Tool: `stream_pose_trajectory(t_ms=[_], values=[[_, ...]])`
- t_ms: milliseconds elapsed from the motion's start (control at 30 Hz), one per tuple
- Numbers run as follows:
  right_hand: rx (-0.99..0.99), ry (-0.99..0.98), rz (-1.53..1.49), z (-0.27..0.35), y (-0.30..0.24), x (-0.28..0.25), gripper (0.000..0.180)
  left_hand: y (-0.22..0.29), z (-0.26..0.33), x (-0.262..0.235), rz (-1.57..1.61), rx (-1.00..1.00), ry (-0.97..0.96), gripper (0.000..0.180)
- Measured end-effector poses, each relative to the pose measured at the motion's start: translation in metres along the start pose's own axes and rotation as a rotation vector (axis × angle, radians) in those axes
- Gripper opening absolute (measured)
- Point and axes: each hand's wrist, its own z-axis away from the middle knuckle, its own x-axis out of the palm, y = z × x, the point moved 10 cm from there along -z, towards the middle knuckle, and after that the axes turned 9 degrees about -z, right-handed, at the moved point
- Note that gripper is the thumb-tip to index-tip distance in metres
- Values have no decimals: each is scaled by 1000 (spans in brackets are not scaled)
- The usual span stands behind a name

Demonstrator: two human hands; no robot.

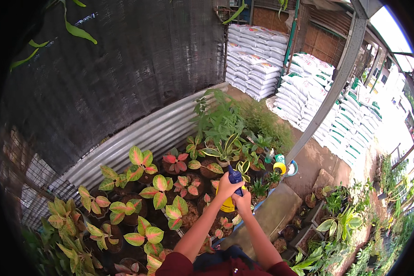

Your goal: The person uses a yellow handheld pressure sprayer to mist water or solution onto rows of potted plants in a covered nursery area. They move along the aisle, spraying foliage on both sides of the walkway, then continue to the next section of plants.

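Both my hands hold a spray bottle [228, 204] with a yellow body and a dark blue pump head, out in front of me above the potted plants. My left hand [226, 187] wraps the blue head from the left. My right hand [242, 201] grips the bottle just below and to the right. Beneath them stand several pots of pink-and-green leafed plants [159, 191] in dark soil. My dark red sleeves enter from the lower edge.
A corrugated metal sheet [147, 133] and dark shade netting [124, 60] wall off the plants on the left. Stacked white sacks [308, 87] fill the back and right. A grey post [329, 96] slants up. More potted greenery [340, 221] lines a path at right.
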Motion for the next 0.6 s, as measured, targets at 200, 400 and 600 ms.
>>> stream_pose_trajectory(t_ms=[200, 400, 600], values=[[294, 1, 51, 7, 94, -29, 10, -120, 24, 38, 47, -260, -80, 43], [360, -47, 3, -9, 101, -41, 11, -126, 20, 53, -23, -341, -85, 37], [156, -110, -1, -75, 23, -30, 9, -45, -52, 40, -42, -216, 77, 35]])
